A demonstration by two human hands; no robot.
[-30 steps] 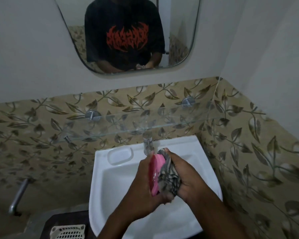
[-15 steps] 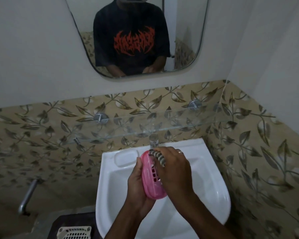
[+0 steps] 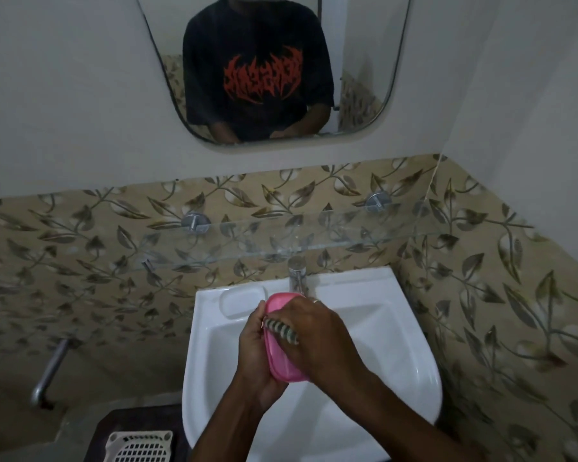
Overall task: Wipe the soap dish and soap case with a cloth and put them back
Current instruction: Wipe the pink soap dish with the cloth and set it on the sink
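Over the white sink (image 3: 411, 331), my left hand (image 3: 254, 358) grips a pink plastic soap dish (image 3: 279, 356) from the left side and below. My right hand (image 3: 317, 335) lies across the top of the dish and presses a grey striped cloth (image 3: 282, 330) against it. Only a small strip of the cloth shows between my fingers; the rest is hidden under my right palm. No second soap piece is visible in the frame.
A metal tap (image 3: 297, 273) stands just behind my hands at the sink's back rim, beside a moulded soap recess (image 3: 242, 300). A glass shelf (image 3: 281, 243) runs along the tiled wall above. A white perforated basket (image 3: 139, 446) sits low at the left. A mirror (image 3: 267, 68) hangs above.
The pink dish has turned from edge-on to nearly flat. My right hand has slid over its top, and the cloth, bunched and plainly visible before, is now mostly covered.
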